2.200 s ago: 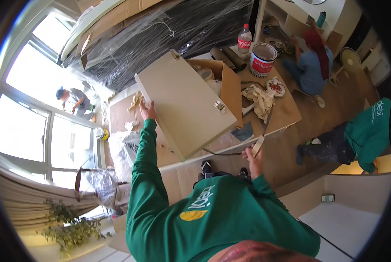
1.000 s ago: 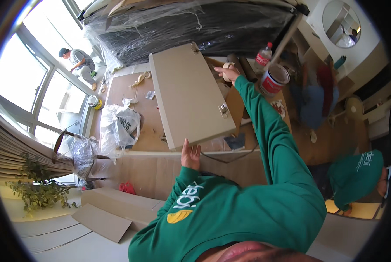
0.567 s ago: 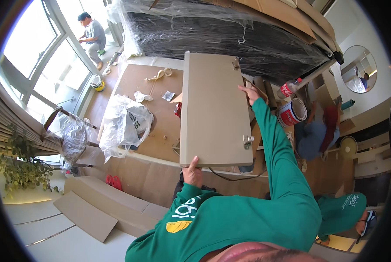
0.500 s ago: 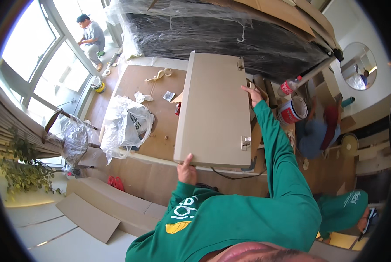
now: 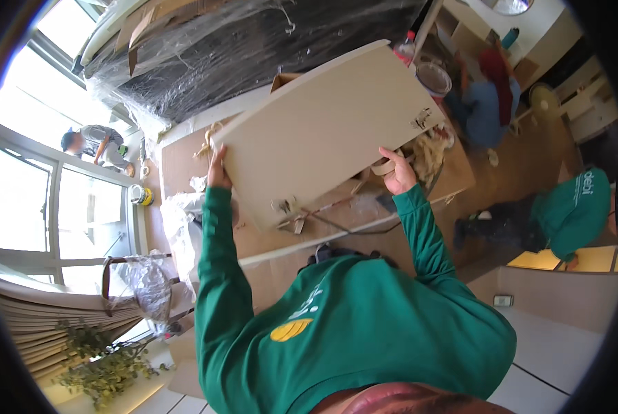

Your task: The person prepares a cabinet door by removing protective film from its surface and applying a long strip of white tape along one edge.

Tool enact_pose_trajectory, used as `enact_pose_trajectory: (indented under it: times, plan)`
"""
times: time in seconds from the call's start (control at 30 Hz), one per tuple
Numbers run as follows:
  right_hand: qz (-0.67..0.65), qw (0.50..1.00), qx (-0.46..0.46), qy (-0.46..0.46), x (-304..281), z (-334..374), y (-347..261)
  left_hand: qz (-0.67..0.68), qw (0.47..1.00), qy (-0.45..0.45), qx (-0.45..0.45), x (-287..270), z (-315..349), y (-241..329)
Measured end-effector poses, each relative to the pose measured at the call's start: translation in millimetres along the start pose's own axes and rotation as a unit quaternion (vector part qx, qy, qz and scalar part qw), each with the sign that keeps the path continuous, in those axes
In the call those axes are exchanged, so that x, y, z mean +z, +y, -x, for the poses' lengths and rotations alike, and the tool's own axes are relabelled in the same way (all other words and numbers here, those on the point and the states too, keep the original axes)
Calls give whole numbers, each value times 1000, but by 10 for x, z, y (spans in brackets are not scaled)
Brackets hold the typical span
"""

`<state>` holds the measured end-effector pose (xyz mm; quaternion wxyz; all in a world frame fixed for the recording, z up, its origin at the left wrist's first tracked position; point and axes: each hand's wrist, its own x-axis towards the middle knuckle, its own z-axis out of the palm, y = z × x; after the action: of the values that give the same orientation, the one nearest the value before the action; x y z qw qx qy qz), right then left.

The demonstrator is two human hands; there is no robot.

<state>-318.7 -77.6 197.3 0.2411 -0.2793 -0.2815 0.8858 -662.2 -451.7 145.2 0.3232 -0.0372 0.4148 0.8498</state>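
Note:
A beige cabinet door with metal hinges near two of its corners is held tilted above the cardboard-covered table. My left hand grips its left edge, thumb on the upper face and the other fingers mostly hidden. At the near edge, my right hand has its thumb laid over the rim; its other fingers are partly hidden below. A tan ring like a tape roll shows beside that hand; whether the hand touches it I cannot tell.
The cardboard-covered table bears crumpled paper and white plastic bags. A paint bucket and bottle stand beyond the door. Co-workers crouch far left and right; another bends at right. A plastic-wrapped chair stands left.
The cabinet door has turned from lengthwise to slanting across my front. My left hand has moved up and left with it; my right hand has come nearer. The view has swung round.

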Motion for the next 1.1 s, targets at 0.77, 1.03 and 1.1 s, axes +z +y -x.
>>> enact_pose_trajectory:
  times: [0.77,1.03,1.1]
  plan:
    - [335,941,-16,-47,-749,1777,-360,-218,934,192,206,118,-126,-29]
    - [530,761,-71,-367,-355,1357,-946,-167,922,218,273,850,1988,-1556]
    - [533,739,-55,-408,-260,1298,-951,-284,871,233,327,904,2193,-2094]
